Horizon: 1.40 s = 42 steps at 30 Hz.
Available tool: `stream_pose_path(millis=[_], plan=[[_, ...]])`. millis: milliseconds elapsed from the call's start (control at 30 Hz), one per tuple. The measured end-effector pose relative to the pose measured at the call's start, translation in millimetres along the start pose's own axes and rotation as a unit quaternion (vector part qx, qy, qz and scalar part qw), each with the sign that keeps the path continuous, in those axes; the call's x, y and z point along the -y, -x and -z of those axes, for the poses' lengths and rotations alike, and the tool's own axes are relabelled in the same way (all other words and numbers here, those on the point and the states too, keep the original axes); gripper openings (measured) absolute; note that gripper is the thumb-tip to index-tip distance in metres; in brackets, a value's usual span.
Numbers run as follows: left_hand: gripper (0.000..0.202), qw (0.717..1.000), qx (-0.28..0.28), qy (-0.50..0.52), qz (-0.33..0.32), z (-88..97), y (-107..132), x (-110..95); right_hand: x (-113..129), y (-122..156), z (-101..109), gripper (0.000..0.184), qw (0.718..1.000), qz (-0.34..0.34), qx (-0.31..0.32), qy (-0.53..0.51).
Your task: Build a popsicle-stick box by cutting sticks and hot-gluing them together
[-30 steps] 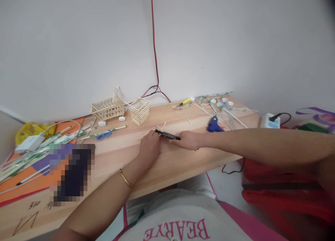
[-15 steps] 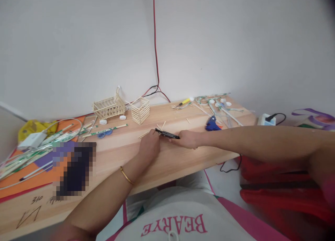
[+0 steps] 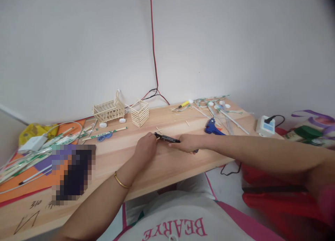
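Note:
My right hand [image 3: 187,143] is closed around a long, narrow black hand tool [image 3: 167,138], whose exact kind I cannot make out. The tool points left across the middle of the wooden table [image 3: 167,167]. At its tip, my left hand [image 3: 145,147] is closed with the fingers pinched on a thin wooden stick [image 3: 159,130], mostly hidden by the fingers and the tool. Beyond my hands stands a small open box of stacked sticks [image 3: 140,114]. To its left is a stick-built cart [image 3: 109,110] on white wheels.
A blue glue gun [image 3: 213,126] lies right of my hands, with a yellow-handled tool [image 3: 184,103] and plastic wrappers behind it. Blue wheels [image 3: 104,136] and wrapped sticks lie left, near a white adapter [image 3: 32,144]. A power socket [image 3: 265,125] is beyond the right edge.
My left hand has shifted slightly left and lower in view, still at the tool's tip. The loose sticks near its fingers show less now. The view has tilted a little.

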<state>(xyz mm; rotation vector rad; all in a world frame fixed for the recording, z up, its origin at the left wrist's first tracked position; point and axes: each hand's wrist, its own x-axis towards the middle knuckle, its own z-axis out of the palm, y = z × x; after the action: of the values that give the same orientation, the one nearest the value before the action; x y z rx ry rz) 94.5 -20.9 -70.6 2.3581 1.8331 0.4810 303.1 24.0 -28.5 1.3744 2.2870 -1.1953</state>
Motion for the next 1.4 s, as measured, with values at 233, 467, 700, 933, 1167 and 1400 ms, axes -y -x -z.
stream_pose_path(millis=[233, 467, 700, 933, 1167, 1400], plan=[[0.02, 0.988, -0.055, 0.139, 0.044, 6.7, 0, 13, -32, 21, 16, 0.069, 0.976, -0.033, -0.201, 0.071], [0.026, 0.846, -0.07, 0.487, 0.205, 3.4, -6, 14, -49, -2, 14, 0.078, 0.938, -0.128, -0.294, 0.133], [0.025, 0.687, -0.091, 0.676, 0.25, 5.1, -10, 13, -21, -17, 7, 0.094, 0.894, -0.028, -0.394, 0.211], [0.027, 0.636, -0.131, 0.72, 0.244, 6.6, -11, 16, 19, -38, 2, 0.019, 0.887, 0.152, -0.338, 0.276], [0.023, 0.648, -0.12, 0.712, 0.242, 6.9, -10, 18, 33, -40, -3, 0.018, 0.917, 0.079, -0.325, 0.216], [0.019, 0.658, -0.082, 0.716, 0.22, 7.7, -9, 12, 38, -50, -20, 0.013, 0.908, 0.21, -0.318, -0.174]])
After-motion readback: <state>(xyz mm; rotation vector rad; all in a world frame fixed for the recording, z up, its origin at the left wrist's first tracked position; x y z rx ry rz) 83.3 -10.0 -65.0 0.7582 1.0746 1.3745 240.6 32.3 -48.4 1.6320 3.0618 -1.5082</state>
